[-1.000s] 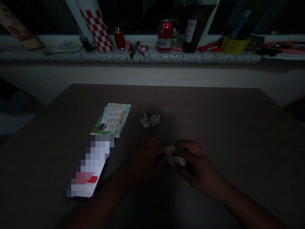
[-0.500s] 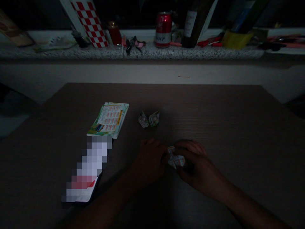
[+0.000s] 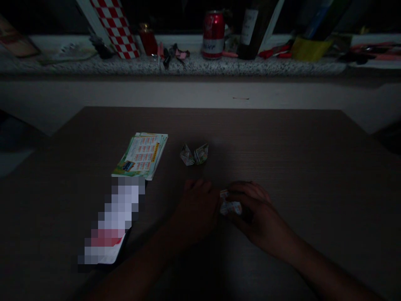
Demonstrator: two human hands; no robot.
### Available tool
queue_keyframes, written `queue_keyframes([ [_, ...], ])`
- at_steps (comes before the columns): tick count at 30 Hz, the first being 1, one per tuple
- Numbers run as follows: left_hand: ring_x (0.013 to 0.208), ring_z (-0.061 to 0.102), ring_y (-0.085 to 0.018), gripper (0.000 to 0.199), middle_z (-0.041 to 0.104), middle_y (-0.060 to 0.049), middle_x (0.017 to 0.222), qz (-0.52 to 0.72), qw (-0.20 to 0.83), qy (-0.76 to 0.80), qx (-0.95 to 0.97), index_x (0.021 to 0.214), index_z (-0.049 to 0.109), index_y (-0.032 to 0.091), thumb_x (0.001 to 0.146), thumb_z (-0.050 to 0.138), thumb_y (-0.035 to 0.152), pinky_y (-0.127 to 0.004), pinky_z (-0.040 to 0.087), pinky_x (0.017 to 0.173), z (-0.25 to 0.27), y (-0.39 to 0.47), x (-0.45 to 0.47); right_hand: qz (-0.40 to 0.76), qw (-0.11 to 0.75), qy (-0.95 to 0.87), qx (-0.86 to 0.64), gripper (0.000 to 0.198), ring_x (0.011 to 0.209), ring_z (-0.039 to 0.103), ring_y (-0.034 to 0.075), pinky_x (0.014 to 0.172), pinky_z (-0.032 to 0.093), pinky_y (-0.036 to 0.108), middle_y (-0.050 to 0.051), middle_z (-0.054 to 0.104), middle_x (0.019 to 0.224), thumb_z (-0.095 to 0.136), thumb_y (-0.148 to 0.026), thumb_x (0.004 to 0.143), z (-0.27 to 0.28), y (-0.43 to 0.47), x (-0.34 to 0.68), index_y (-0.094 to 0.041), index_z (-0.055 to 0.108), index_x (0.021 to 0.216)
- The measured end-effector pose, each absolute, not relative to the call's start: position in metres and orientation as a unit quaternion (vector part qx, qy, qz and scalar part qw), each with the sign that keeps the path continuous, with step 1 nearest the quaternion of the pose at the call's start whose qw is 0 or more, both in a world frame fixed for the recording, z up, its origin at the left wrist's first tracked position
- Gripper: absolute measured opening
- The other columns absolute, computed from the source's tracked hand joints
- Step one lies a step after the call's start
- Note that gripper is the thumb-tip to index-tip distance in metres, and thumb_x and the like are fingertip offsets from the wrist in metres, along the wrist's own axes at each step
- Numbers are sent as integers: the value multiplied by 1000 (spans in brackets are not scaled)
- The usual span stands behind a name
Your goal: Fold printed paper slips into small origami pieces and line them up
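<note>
A small folded paper [image 3: 232, 207] with printed calendar figures lies between my hands, low over the table. My left hand [image 3: 200, 209] is closed at the paper's left edge, its thumb and fingertips mostly hidden behind the knuckles. From the right, my right hand [image 3: 253, 209] holds the same piece, fingers curled over its top and thumb at its lower edge. Beyond them stand two small folded paper pieces [image 3: 201, 154], side by side and nearly touching. A stack of printed calendar sheets [image 3: 142, 154] rests to the left.
A phone [image 3: 109, 256] with a blurred-out screen lies below the stack, by my left forearm. The wooden table [image 3: 297, 146] meets a wall. On the granite sill [image 3: 194, 67] stand a red can [image 3: 213, 35], a dark bottle [image 3: 249, 33] and a checkered tube [image 3: 115, 27].
My right thumb has shifted slightly up and left over the paper's lower edge, covering more of it. The whole view has moved slightly; the other things stay in place.
</note>
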State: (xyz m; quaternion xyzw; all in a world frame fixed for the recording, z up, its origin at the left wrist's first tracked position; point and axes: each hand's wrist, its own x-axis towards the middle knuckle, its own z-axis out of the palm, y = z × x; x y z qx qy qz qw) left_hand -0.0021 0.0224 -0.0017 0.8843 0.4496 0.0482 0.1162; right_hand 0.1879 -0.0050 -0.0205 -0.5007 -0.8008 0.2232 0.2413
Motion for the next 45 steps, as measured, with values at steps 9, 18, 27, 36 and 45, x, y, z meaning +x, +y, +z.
queue_keyframes([
  [9,92,49,-22,18,58,-4,91,84,213,451,863,86,61,18,93,49,30,-39,36,80,2,28,-25,215,255,-800,-499,29,111,55,28,102,36,54,7,61,116,67,-19,79,-21,-4,188,-26,62,107],
  [18,92,49,-22,21,58,-4,91,82,195,454,866,85,62,17,94,48,30,-40,36,81,-2,29,-20,224,252,-797,-501,28,110,55,27,103,35,54,7,61,115,68,-20,80,-20,-5,188,-26,62,107],
  [27,90,52,-25,22,60,-9,96,25,87,464,881,87,59,15,95,44,28,-43,40,80,-4,25,-7,221,259,-796,-501,25,108,57,27,101,37,53,7,62,113,66,-20,80,-22,-3,188,-26,63,105],
  [36,90,54,-28,20,59,-9,93,24,45,451,891,90,60,15,95,44,25,-44,42,78,-7,25,-4,223,269,-792,-501,26,106,57,25,98,41,49,6,63,111,67,-19,80,-24,-2,187,-26,64,104],
  [45,90,55,-28,23,60,-10,93,24,36,452,891,89,62,14,95,45,28,-45,44,78,-10,25,-3,232,262,-790,-504,32,108,56,25,99,40,48,5,62,114,70,-16,76,-21,-3,187,-26,64,106],
])
